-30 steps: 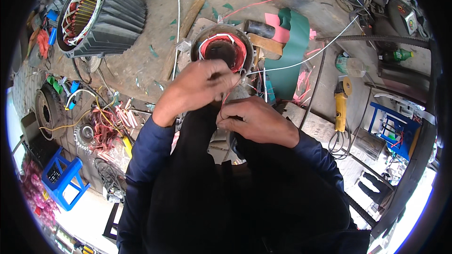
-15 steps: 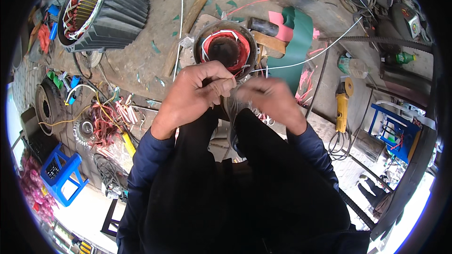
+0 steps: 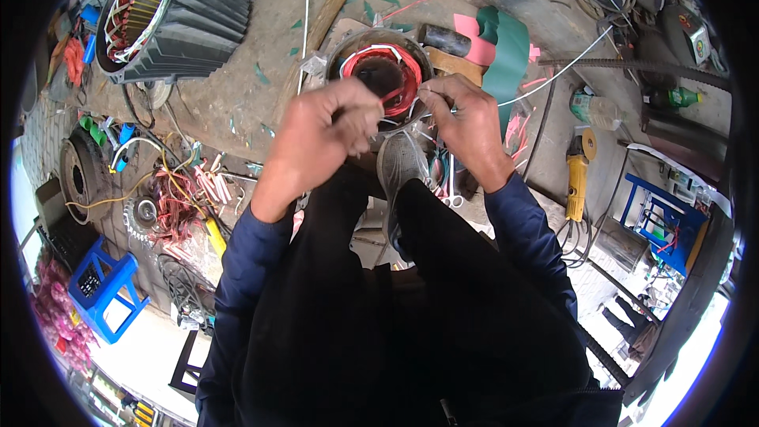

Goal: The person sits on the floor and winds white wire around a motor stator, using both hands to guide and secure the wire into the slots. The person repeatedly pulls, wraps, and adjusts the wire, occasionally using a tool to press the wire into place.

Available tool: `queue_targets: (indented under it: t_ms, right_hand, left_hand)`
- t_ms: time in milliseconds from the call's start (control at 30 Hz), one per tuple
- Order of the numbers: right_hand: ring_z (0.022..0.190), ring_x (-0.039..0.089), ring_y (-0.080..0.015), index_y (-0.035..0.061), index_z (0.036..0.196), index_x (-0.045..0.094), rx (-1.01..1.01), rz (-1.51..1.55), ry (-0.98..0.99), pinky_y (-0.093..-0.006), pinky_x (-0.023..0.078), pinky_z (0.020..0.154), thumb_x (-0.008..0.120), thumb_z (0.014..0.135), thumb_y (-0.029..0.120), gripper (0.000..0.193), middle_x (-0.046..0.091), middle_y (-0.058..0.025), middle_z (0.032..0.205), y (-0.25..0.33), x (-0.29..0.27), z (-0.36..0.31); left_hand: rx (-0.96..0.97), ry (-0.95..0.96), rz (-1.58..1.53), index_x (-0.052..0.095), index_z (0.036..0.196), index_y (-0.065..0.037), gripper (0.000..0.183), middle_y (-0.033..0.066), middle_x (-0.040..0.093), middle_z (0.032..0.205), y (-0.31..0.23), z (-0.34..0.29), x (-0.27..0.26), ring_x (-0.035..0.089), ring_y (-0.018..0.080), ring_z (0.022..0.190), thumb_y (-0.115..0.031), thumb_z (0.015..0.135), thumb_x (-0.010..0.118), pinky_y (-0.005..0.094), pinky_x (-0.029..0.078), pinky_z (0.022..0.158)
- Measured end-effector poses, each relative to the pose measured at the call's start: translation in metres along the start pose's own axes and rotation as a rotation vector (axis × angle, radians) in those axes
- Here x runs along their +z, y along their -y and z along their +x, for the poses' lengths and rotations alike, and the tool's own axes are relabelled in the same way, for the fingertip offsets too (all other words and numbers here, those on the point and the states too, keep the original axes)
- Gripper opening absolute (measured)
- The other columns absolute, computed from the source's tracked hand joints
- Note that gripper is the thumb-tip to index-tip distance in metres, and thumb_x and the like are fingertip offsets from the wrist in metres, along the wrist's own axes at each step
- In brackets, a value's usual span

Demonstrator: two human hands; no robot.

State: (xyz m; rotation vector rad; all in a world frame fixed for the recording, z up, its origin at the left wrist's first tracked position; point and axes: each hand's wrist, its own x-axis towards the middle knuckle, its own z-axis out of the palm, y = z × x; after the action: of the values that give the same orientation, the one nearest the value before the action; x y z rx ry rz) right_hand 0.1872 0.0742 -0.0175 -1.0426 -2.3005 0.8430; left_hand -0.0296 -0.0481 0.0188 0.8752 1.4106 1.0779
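Observation:
A round motor stator (image 3: 405,42) with red windings (image 3: 411,83) stands in front of me, with white lacing on the coil's edge. Over its near left side is my left hand (image 3: 320,130), blurred, its fingers curled together. Whatever they may hold does not show clearly; a bit of red appears by the fingertips. At the stator's right rim, my right hand (image 3: 468,122) has thumb and forefinger pinched together. A white cord (image 3: 560,73) comes from the upper right into that hand. My grey shoe (image 3: 402,162) rests just below the stator.
A larger finned motor housing (image 3: 202,20) lies at the upper left. Beside the stator are a wooden strip (image 3: 326,20), a dark cylinder (image 3: 443,39) and green sheet (image 3: 506,51). Scissors (image 3: 452,199) lie near my right knee, a yellow angle grinder (image 3: 577,178) farther right, a blue stool (image 3: 103,289) left.
My hands, close together over the stator's near edge before, have moved apart. The left drew back leftward; the right moved up to the right rim. More of the red windings and my shoe shows.

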Motion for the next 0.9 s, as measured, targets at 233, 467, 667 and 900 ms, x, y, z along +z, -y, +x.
queue_targets:
  t_ms: [233,467,667,900]
  right_hand:
    - [0.085,0.074,-0.0370,0.0013,0.100,0.076,0.045,0.016,-0.001,-0.0423,0.058,0.076,0.077,0.093,0.011,0.012,0.076,-0.0176,0.094,0.002,-0.001,0.008]
    - [0.083,0.074,-0.0367,0.0005,0.100,0.077,0.071,0.037,0.002,-0.0407,0.058,0.076,0.076,0.094,0.011,0.012,0.076,-0.0179,0.095,0.004,-0.002,0.008]
    - [0.083,0.074,-0.0357,0.0001,0.101,0.077,0.109,0.049,0.016,-0.0400,0.058,0.074,0.077,0.094,0.011,0.012,0.076,-0.0180,0.094,0.005,-0.004,0.006]
    - [0.083,0.075,-0.0349,0.0009,0.100,0.077,0.082,0.049,0.005,-0.0396,0.058,0.075,0.077,0.094,0.011,0.012,0.076,-0.0167,0.094,0.006,-0.005,0.004]
  left_hand:
    - [0.192,-0.179,0.053,0.073,0.106,0.000,0.009,0.0014,0.072,0.083,0.008,0.042,0.004,0.067,0.0073,0.074,-0.008,0.105,0.069,0.0246,0.056,0.069]
    - [0.298,-0.244,0.032,0.074,0.108,0.001,0.008,0.0020,0.073,0.083,0.023,0.056,0.015,0.069,0.0075,0.077,-0.005,0.105,0.069,0.0242,0.057,0.071]
    - [0.344,-0.261,0.107,0.074,0.106,0.001,0.007,0.0023,0.075,0.085,0.033,0.059,0.017,0.072,0.0089,0.078,-0.003,0.103,0.070,0.0247,0.058,0.072]
    - [0.438,-0.297,0.190,0.074,0.103,0.001,0.005,0.0061,0.076,0.086,0.039,0.058,0.018,0.074,0.0112,0.078,-0.002,0.102,0.071,0.0269,0.058,0.071]
